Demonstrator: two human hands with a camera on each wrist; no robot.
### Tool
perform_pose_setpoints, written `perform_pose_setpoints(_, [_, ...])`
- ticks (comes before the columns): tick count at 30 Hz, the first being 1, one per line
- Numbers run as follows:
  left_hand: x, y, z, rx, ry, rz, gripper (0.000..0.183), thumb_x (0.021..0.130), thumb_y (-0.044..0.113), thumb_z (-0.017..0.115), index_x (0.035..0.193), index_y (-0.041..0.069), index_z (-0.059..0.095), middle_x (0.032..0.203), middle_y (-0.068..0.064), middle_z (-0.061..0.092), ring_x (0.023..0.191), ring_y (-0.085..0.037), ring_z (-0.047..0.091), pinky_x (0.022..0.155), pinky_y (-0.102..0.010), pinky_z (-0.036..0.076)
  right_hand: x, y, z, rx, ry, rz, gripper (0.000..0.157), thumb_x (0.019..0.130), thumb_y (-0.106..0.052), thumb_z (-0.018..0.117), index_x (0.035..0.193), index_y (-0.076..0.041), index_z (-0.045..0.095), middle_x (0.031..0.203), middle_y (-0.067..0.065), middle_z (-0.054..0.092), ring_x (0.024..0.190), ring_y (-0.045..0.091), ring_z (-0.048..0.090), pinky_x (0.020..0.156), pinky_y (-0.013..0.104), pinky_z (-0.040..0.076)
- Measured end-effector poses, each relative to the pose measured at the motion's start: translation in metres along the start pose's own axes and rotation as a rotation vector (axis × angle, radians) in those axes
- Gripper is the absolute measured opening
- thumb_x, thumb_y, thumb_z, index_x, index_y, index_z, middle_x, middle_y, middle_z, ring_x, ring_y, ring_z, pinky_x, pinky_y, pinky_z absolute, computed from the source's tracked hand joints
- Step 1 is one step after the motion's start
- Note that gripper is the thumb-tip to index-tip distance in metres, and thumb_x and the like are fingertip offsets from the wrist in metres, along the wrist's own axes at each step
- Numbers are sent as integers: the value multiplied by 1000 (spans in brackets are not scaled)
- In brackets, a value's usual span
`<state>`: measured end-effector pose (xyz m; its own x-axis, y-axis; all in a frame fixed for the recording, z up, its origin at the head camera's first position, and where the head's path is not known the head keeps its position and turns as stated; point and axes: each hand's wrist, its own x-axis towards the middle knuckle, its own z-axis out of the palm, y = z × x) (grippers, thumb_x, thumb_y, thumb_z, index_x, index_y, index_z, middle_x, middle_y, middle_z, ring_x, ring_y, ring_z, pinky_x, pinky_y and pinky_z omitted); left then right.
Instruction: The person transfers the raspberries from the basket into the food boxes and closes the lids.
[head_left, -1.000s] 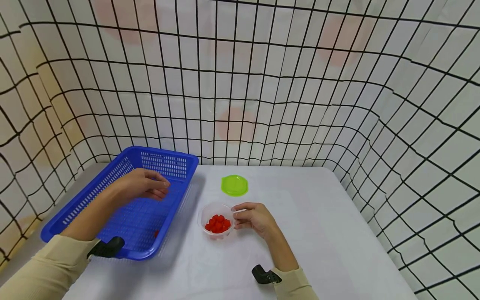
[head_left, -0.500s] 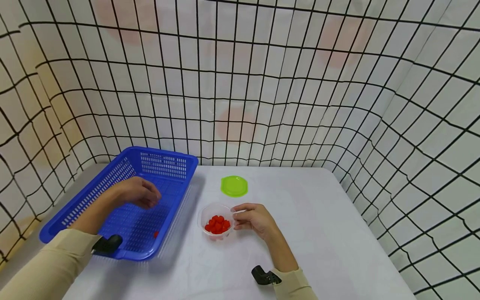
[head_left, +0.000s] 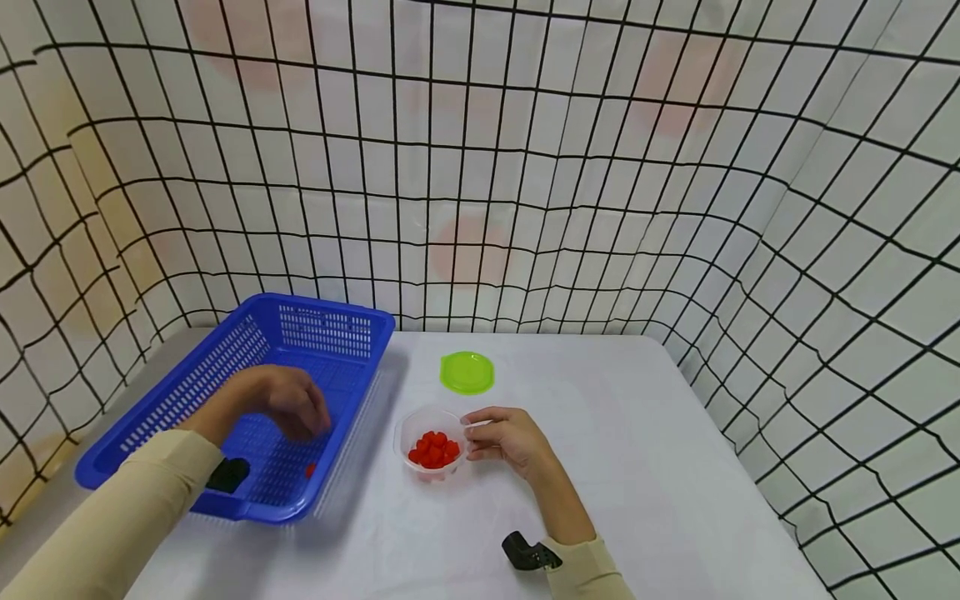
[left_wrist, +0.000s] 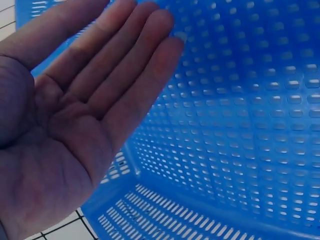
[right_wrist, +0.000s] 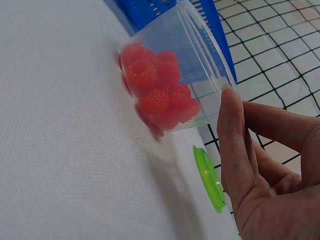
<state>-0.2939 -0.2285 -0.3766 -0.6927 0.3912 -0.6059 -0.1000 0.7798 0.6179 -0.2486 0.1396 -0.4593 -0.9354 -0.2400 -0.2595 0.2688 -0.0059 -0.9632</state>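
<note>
My left hand (head_left: 296, 404) reaches down inside the blue plastic basket (head_left: 382, 333). In the left wrist view its fingers (left_wrist: 125, 65) are straight, with nothing held. A single red raspberry (head_left: 310, 470) lies on the basket floor near its right wall, just below that hand. My right hand (head_left: 510, 442) pinches the rim of a clear plastic tub (right_wrist: 200, 65) between thumb and fingers. Several red raspberries (right_wrist: 155, 85) are heaped in the bottom of the tub, which stands upright on the white table.
A bright green lid (head_left: 467, 372) lies flat on the table (head_left: 600, 417) behind the tub. Black netting (head_left: 525, 208) over white sheeting encloses the back and both sides.
My left hand has turned palm-down and moved lower and toward the front of the basket, closer to the lone raspberry. My right hand and the tub have stayed in place.
</note>
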Motion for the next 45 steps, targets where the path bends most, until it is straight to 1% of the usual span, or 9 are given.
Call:
perform_pose_setpoints(4, [5,0,1,-21,-56,-44,22,87,2,72,109,-4,71,101,-15,74,95,-29,73,89,-47,61,1,0,0,-6,-2,4,29,91,-6,70,118,8,69,82,9,70,64,16,67,72,34,64])
perform_pose_setpoints(10, [11,2,8,21,-129,-139,28,85,3,74,112,-1,69,99,-17,74,94,-32,73,87,-48,62,0,-2,0,-6,5,10,29,91,-5,70,117,7,69,81,8,70,64,16,67,72,34,64])
perform_pose_setpoints(13, [14,4,11,13,-142,-176,31,84,3,75,114,-2,69,100,-18,74,95,-34,73,87,-49,62,0,-3,0,-8,4,7,28,92,-5,69,117,8,69,80,8,70,64,16,67,72,35,64])
perform_pose_setpoints(18, [16,4,10,20,-154,-205,31,85,4,74,115,-3,68,101,-19,73,96,-35,73,87,-49,62,-1,-4,0,-7,5,14,28,92,-5,69,117,7,69,81,7,70,64,16,67,72,34,64])
perform_pose_setpoints(24, [16,2,12,-23,-201,-207,26,86,2,73,111,-4,69,100,-22,74,96,-36,73,88,-50,61,0,-4,0,-6,6,11,28,92,-5,69,117,7,69,81,7,70,64,16,67,72,34,64])
perform_pose_setpoints(28, [18,1,16,-16,-190,-189,26,85,1,74,109,-5,69,98,-22,74,94,-37,73,87,-51,61,1,-3,-1,-11,7,10,28,92,-5,69,117,7,69,80,7,70,64,16,67,72,34,64])
perform_pose_setpoints(34, [21,1,20,35,-175,-174,23,84,-1,74,106,-4,69,97,-20,73,94,-35,73,87,-50,62,0,-1,-1,-16,16,17,28,92,-6,69,118,7,69,82,7,71,65,17,68,72,34,64])
perform_pose_setpoints(40, [22,0,20,48,-199,-164,21,83,-1,72,104,-4,69,96,-19,74,93,-34,73,88,-49,61,0,0,-1,-15,17,18,28,92,-6,69,117,7,69,81,7,70,65,17,68,72,35,64])
perform_pose_setpoints(45, [21,0,18,40,-200,-146,23,83,1,74,105,-2,69,96,-18,73,91,-33,73,87,-48,62,-1,-1,-1,-11,19,18,28,92,-6,69,117,7,69,80,7,70,64,16,67,72,35,64])
